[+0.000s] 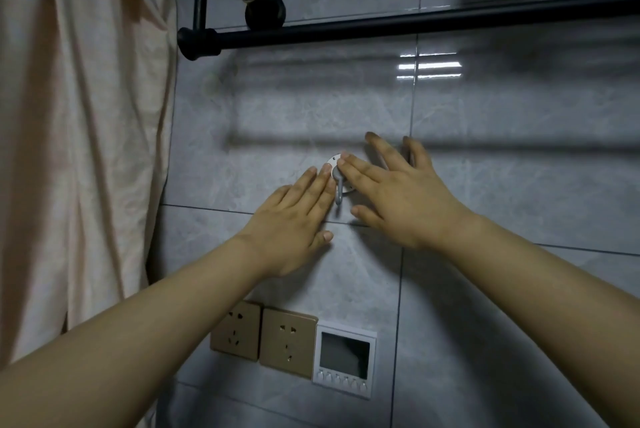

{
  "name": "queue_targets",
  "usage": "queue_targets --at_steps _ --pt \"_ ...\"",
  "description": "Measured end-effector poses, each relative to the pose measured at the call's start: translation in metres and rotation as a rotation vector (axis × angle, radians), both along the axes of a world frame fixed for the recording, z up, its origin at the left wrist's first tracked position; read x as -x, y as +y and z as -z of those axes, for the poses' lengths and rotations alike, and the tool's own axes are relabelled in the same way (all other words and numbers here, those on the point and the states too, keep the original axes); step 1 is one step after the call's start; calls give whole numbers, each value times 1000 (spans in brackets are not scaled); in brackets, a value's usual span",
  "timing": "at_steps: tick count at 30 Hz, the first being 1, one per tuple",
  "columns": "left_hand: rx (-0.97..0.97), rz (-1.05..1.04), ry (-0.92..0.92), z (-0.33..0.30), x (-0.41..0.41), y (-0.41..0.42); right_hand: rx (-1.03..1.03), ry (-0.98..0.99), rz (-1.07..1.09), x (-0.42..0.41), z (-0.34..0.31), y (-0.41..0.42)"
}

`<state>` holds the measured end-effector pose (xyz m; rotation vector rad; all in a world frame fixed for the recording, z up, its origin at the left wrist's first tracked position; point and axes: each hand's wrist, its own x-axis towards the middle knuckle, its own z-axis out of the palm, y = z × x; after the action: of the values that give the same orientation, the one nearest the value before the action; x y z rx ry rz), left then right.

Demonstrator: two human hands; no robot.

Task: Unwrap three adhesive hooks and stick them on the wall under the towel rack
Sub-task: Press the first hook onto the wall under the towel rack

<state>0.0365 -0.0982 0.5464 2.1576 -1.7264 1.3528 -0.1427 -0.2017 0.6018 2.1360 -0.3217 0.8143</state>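
Fingers of the left hand [294,219] and right hand [398,195] lie flat and slightly spread, their tips pressing either side of one adhesive hook [338,181] on the grey tiled wall [519,185] at frame centre, below the black towel rack [381,29]. Two sockets [263,337] sit lower down.

You're working in dim, cool light w/ a grey cast. Light comes from behind and above you: the towel rack [381,29] throws soft barred shadows down the wall [519,185], and a head-shaped shadow sits top right. Striped white glare on the glossy tile [429,65]. Wide-angle bend at the edges; rack bars tilt and bow. Your forearms at the bottom look soft. Curtain [76,116] on the left is lit evenly, approx. brightest area.
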Motion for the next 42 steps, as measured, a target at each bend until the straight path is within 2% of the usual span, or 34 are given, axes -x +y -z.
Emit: queue_targets --at_steps 6,13,19,25,29,32,34,36,39,42 --pt "20 21 8 -1 -2 1 73 62 20 2 -5 -8" --pt "17 11 88 -3 5 7 -76 10 17 0 11 -8" --pt "15 3 209 -1 18 5 -109 -30 79 -3 28 -2" --pt "-7 -33 256 -5 25 9 -79 37 175 -4 29 3" --pt "-14 -16 285 -8 29 24 -199 -29 38 3 30 10" --pt "61 60 360 -4 33 37 -279 -184 -218 14 40 14" --pt "185 178 521 4 35 46 -431 -293 -432 17 55 13" --pt "292 293 727 17 43 55 -748 -354 -603 20 74 15" --pt "451 412 997 39 53 66 -1157 -430 -757 20 105 20" --pt "549 527 1302 65 58 77 -1409 -415 -830 16 137 27"
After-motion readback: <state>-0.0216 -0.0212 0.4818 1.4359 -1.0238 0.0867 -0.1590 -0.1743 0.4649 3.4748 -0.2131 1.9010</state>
